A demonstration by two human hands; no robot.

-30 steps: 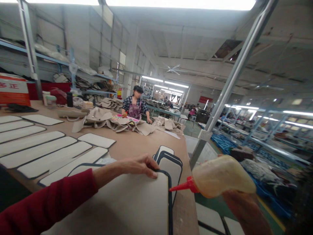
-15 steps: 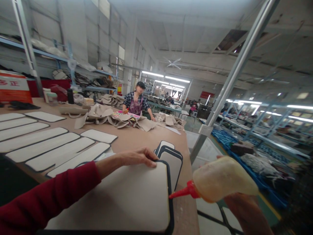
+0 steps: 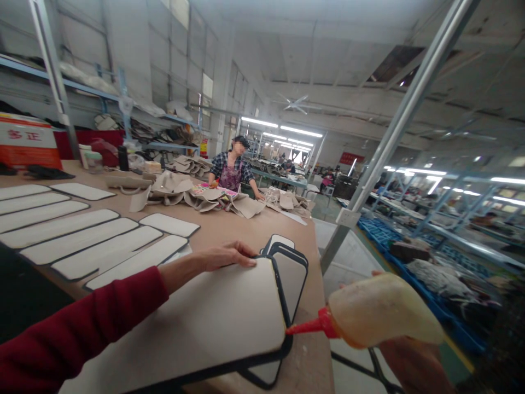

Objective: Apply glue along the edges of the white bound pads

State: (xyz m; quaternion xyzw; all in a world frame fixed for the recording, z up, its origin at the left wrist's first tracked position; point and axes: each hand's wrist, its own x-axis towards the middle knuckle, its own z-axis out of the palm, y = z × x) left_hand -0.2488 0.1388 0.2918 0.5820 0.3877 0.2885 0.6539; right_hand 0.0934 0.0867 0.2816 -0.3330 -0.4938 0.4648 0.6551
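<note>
My left hand (image 3: 229, 255) pinches the far edge of a large pale panel (image 3: 197, 323) with a dark border and rounded corners, thumb on top. A thin yellowish line runs along the panel's right edge. In my right hand (image 3: 410, 355) is a squeeze bottle (image 3: 381, 312) of amber liquid, lying on its side. Its red nozzle (image 3: 305, 327) points left, the tip at the panel's right edge close to the near corner. Most of the right hand's fingers are hidden behind the bottle. Similar panels (image 3: 293, 273) lie stacked under and behind the held one.
Several pale panels (image 3: 98, 241) are laid out on the brown table (image 3: 229, 230) at left. Beige pieces (image 3: 172, 189) lie heaped across the back, where a co-worker (image 3: 232, 169) stands. A metal post (image 3: 369, 164) rises at the table's right edge; more dark-edged panels (image 3: 356, 358) lie below it.
The large panel has turned and shifted away from me, so its near edge and a panel beneath now show. The nozzle tip is now closer to the near right corner.
</note>
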